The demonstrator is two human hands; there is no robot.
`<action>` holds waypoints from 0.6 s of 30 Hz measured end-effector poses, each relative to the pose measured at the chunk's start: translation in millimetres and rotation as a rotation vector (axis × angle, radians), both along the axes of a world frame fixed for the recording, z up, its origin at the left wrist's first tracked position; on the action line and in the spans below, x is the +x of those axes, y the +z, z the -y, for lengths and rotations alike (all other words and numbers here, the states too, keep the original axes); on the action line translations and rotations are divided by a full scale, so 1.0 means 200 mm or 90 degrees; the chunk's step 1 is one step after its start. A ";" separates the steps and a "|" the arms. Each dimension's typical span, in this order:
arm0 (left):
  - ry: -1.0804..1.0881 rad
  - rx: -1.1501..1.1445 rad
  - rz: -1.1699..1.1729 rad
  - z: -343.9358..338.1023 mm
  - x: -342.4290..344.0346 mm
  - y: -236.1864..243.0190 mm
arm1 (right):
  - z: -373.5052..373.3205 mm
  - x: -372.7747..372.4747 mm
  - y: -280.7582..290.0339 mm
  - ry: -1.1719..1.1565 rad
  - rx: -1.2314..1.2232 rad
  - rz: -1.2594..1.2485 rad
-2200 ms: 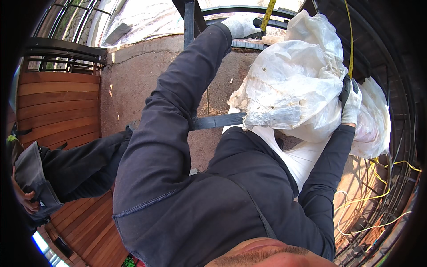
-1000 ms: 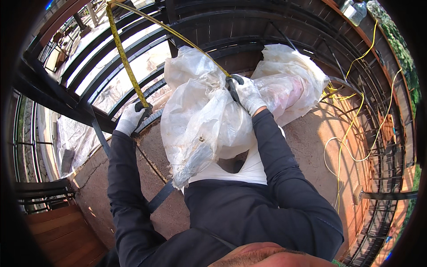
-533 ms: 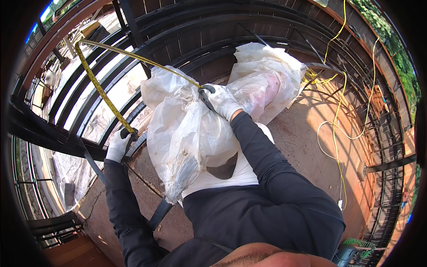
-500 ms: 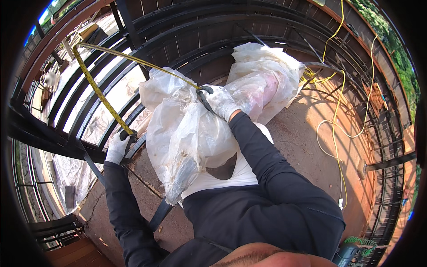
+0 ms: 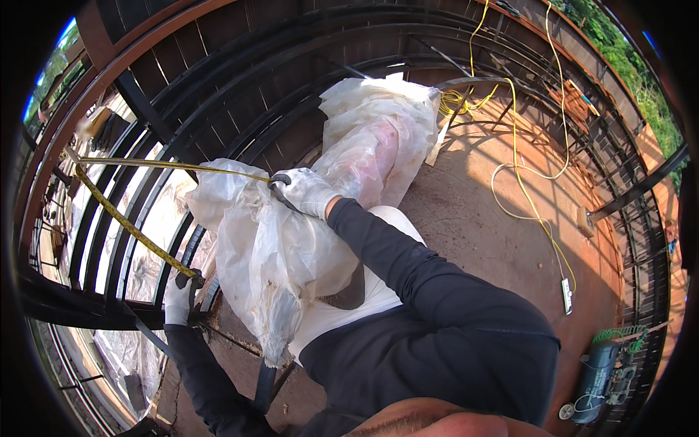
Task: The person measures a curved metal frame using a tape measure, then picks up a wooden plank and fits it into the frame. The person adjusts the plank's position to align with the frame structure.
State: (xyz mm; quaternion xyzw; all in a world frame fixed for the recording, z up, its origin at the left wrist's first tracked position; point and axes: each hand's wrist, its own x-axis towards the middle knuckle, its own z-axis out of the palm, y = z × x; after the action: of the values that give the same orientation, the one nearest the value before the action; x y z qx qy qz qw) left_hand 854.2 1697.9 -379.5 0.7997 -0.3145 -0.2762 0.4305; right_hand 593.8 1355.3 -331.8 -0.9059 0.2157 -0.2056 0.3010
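A yellow tape measure [image 5: 131, 227] runs from hand to hand, bent sharply at the far left by the railing. My left hand [image 5: 179, 297], in a white glove with dark fingertips, closes on one end of the blade beside the black curved rails. My gloved right hand [image 5: 307, 194] grips the other end; a dark piece shows in its fingers, but I cannot tell whether it is the tape's case. Beneath and beside that hand, crumpled clear plastic sheeting [image 5: 266, 255] drapes over my legs, with a pinkish area showing through its far part.
Black curved metal rails [image 5: 156, 146] surround the reddish-brown floor [image 5: 466, 218]. Yellow cord [image 5: 515, 156] coils at the back and trails right to a white power strip [image 5: 566, 296]. A dark tank [image 5: 595, 379] with a green coiled hose stands at the lower right.
The whole view has swung to the right, so hands, sheeting and rails appear further left and lower. Both hands keep hold of the tape, and more of the tank shows.
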 end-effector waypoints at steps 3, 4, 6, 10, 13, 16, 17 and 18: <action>-0.011 0.001 0.029 -0.02 0.04 -0.05 | -0.01 0.00 0.03 0.000 0.013 -0.009; -0.012 0.003 0.036 -0.02 0.04 -0.05 | -0.01 0.00 0.03 -0.002 0.018 -0.013; -0.012 0.005 0.034 -0.02 0.05 -0.07 | -0.02 0.00 0.04 -0.003 0.028 -0.020; -0.017 0.005 0.028 0.00 0.02 -0.04 | 0.00 0.00 0.00 0.005 -0.014 -0.002; -0.024 0.010 0.024 -0.02 0.04 -0.05 | 0.00 0.00 0.00 0.006 -0.020 0.011; -0.011 -0.009 0.016 -0.01 0.05 -0.07 | -0.01 -0.01 0.02 0.005 0.001 0.018; -0.008 -0.010 0.020 -0.02 0.06 -0.09 | -0.01 -0.01 0.00 0.007 -0.007 0.021; -0.004 -0.012 0.024 -0.03 0.08 -0.12 | 0.00 0.00 -0.01 0.010 -0.016 0.023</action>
State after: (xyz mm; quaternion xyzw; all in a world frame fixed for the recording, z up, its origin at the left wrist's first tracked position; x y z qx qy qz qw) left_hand 870.8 1703.4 -404.1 0.7995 -0.3279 -0.2597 0.4311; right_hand 593.3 1356.0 -332.9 -0.9073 0.2008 -0.2224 0.2950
